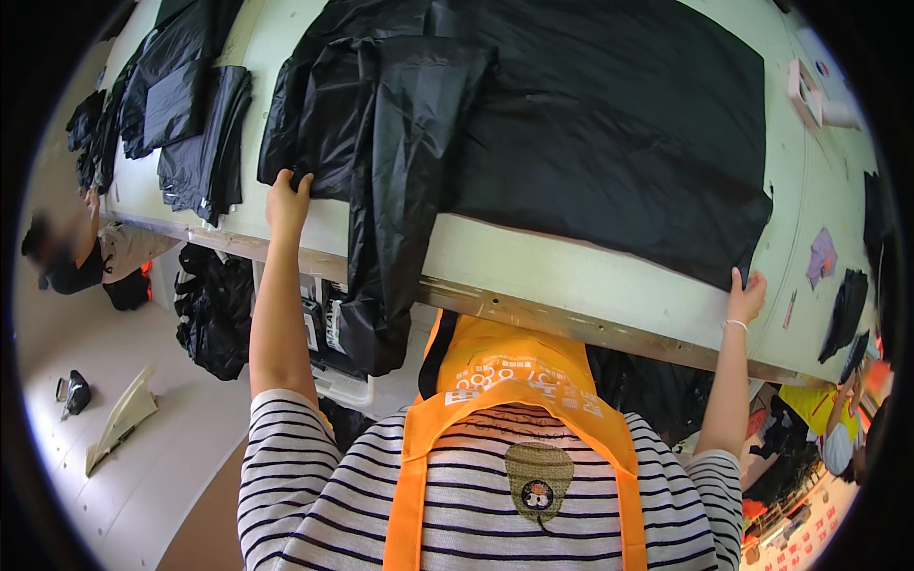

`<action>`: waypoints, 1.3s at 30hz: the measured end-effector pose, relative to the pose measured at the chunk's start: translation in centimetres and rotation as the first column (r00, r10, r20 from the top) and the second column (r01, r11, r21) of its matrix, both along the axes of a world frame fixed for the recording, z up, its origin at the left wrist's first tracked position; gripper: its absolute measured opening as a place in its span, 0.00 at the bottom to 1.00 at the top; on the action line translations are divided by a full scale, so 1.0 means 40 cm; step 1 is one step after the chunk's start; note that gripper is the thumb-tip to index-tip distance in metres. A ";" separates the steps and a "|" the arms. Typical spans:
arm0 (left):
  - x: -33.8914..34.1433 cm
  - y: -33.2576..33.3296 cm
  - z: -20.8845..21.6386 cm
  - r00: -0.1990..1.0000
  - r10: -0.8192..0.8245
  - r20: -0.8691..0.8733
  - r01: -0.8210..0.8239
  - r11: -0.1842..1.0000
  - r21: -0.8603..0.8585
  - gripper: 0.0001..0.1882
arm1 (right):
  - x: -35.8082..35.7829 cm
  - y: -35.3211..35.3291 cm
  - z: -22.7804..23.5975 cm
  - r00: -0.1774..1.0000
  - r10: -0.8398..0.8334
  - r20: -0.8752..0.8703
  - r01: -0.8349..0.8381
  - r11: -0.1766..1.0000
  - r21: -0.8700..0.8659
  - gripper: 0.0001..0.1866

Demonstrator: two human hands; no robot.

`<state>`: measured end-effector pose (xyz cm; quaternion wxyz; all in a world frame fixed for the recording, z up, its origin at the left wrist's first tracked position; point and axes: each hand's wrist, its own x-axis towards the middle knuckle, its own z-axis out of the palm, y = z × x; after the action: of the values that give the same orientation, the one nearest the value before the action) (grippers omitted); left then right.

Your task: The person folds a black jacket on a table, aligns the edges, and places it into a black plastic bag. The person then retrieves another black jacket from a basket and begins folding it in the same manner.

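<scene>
A large black garment (609, 133) of thin, slightly shiny cloth lies spread over the pale table (533, 257). One long sleeve-like part (400, 171) drops across the table's near edge and hangs down. At the garment's left side, my left hand (288, 198) pinches the edge of the cloth, its fingers partly under the fold. Out to the right, my right hand (747, 295) grips the near right corner between thumb and fingers, and the cloth is drawn fairly flat between there and the middle. The garment's far end runs out of view at the top.
Folded black garments (200, 143) are piled on the table's left. A white roll (840, 114), a purple scrap (822, 257), a small slim tool (790, 309) and dark cloth pieces (845, 314) lie at right. Black cloth and a crate (343, 388) sit below the edge; a person (81, 252) is at far left.
</scene>
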<state>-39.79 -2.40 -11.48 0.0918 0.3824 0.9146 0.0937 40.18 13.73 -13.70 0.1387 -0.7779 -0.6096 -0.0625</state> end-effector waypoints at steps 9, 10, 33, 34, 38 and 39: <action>0.002 -0.001 -0.040 0.991 0.091 -0.101 -0.099 0.992 -0.072 0.29 | -1.019 -0.415 0.160 0.278 -0.280 -0.919 -0.912 0.224 -0.344 0.39; -0.010 0.000 -0.042 0.989 0.091 -0.120 -0.100 0.993 -0.068 0.28 | -1.123 -0.464 0.147 0.262 -0.364 -0.894 -0.885 0.279 -0.373 0.46; -0.055 -0.016 -0.029 0.997 0.008 0.079 -0.003 0.998 -0.060 0.17 | -0.296 0.377 0.240 0.762 0.192 -0.619 -0.430 0.864 -0.262 0.28; -0.032 -0.020 -0.011 0.996 0.039 0.081 -0.038 0.999 -0.009 0.15 | -0.280 0.355 0.263 0.760 0.193 -0.620 -0.337 0.934 -0.123 0.29; 0.210 0.090 0.120 0.886 -0.097 -0.454 0.318 0.839 0.441 0.27 | -0.206 0.149 0.297 0.834 0.018 -0.552 -0.104 0.987 -0.124 0.32; 0.288 0.138 0.140 0.876 -0.326 -0.355 0.465 0.764 0.447 0.28 | -0.220 0.114 0.289 0.867 -0.030 -0.497 -0.085 0.975 -0.207 0.31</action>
<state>-28.27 3.10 -5.87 -0.1158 0.5870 0.7562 0.2650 31.36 18.29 -2.14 0.2038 -0.7696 -0.5676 0.2100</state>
